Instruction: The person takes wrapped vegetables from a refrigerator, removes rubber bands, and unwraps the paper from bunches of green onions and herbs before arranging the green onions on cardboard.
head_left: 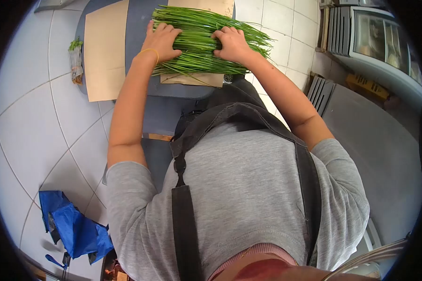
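A wide bunch of long green stalks lies across a brown paper sheet on a dark grey table. My left hand, with a yellow band at the wrist, rests on the left part of the stalks, its fingers apart. On their right part lies my right hand, fingers bent and spread over the stalks. Both palms face down, and neither hand is wrapped round the bunch. Another brown sheet lies on the table to the left.
A small wrapped plant bundle is at the table's left edge. A blue umbrella lies on the tiled floor at lower left. A glass-fronted cabinet stands at upper right, with a large grey surface below it.
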{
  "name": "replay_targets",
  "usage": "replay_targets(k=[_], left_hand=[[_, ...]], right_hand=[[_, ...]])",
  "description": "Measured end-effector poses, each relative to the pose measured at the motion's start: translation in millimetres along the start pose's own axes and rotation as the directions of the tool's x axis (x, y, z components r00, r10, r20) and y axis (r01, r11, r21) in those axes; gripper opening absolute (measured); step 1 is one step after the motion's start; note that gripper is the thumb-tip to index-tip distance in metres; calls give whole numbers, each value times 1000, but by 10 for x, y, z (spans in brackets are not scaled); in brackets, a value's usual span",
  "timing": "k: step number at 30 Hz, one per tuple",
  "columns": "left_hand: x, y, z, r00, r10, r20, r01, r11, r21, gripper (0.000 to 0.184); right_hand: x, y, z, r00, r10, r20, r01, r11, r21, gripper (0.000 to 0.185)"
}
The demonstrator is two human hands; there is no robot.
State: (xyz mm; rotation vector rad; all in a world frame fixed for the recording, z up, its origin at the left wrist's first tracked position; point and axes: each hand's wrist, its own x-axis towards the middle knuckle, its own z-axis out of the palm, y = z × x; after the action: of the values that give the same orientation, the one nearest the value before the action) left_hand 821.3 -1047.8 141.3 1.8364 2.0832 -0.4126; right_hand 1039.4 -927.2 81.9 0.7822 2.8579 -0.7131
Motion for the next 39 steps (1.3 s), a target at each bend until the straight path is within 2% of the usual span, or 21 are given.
replay_targets(k=[1,2,4,8,11,15,18,21,22,25,26,27,29,30,31,34,36,39], left_hand=[[42,9,-53,997,3,71,-4,1000,20,66],[53,12,-52,1000,18,12,-18,1000,2,64],[66,-4,-88,998,41,56,-40,999,-26,65],[109,-59,9,999,41,26,-38,994,-100,67],[161,-48,-60,991,28,132,-22,999,-43,67],[216,-72,-116,984,54,168,-38,994,-100,64],[293,-96,-170,982,34,187,0,983,-182,61],[447,-187,-167,993,-36,116,61,974,-219,59],[543,-244,-96,995,-60,74,76,971,-228,59],[616,-244,-266,998,-68,15,69,981,-181,59],[635,-255,-284,996,-88,9,88,976,-199,59],[648,-245,-334,994,-108,2,106,971,-215,58],[681,-246,-326,989,-126,72,140,962,-235,57],[714,-307,-250,989,-110,95,131,957,-258,56],[728,-372,-166,989,-94,118,124,952,-281,55],[606,-434,-92,975,-62,-215,31,989,-145,46],[533,-412,-162,972,-104,-213,62,979,-194,40],[351,-280,-161,987,-81,-141,49,975,-216,35]], right_hand=[[28,8,-21,1000,-9,-6,9,1000,-17,56],[48,5,-45,999,-40,1,40,999,-25,55],[35,-24,-76,995,-97,19,98,995,-33,53],[76,-99,-62,999,-1,42,1,1000,-6,52],[148,-76,-88,992,-34,122,37,999,-18,55],[188,4,-171,991,-75,109,66,994,84,53],[220,86,-173,991,-65,117,34,968,249,51],[260,175,-161,999,-31,-42,43,952,304,47],[315,206,-209,1000,20,14,-24,941,337,47],[453,386,-124,964,-35,-263,114,950,289,33],[490,422,-152,965,-18,-262,103,944,313,29],[508,393,-253,990,49,-133,2,934,357,28],[551,363,-441,977,170,129,-208,894,397,28],[570,417,-345,994,108,24,-108,886,451,24],[582,493,-274,995,67,-79,-30,917,398,24],[557,436,-281,930,-104,-353,190,957,221,24],[529,339,-274,837,-235,-494,326,939,106,25],[413,194,-213,843,-381,-380,418,908,18,28]])
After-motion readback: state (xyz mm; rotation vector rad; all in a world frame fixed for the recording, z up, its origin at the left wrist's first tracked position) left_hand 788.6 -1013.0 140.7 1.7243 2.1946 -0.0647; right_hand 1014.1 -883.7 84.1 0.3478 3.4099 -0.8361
